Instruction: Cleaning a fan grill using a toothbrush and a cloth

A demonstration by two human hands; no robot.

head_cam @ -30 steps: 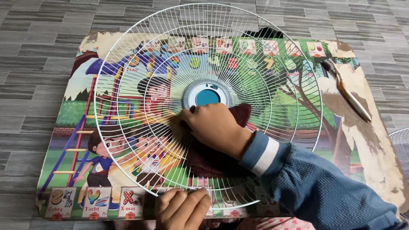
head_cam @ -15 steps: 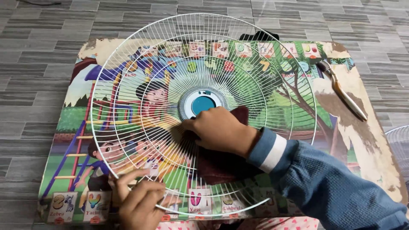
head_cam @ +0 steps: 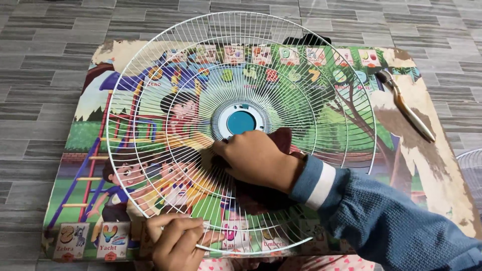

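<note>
A round white wire fan guard (head_cam: 165, 90) with a blue centre disc (head_cam: 240, 122) lies tilted on a colourful picture mat (head_cam: 80, 115). My right hand (head_cam: 253, 160), in a blue sleeve with a white cuff, presses a dark maroon cloth (head_cam: 283, 140) onto the wires just below the centre disc. My left hand (head_cam: 175, 241) grips the guard's near rim at the lower left, lifting that edge slightly off the mat.
A worn paintbrush with a pale handle (head_cam: 406, 105) lies on the mat's right side. A dark object (head_cam: 300, 40) peeks out behind the guard's far rim. Another wire guard's edge (head_cam: 472, 165) shows at the far right. Grey tiled floor (head_cam: 40, 65) surrounds the mat.
My left hand has slid leftward along the near rim and the guard has turned. My right hand with the cloth has shifted slightly to the right under the centre disc.
</note>
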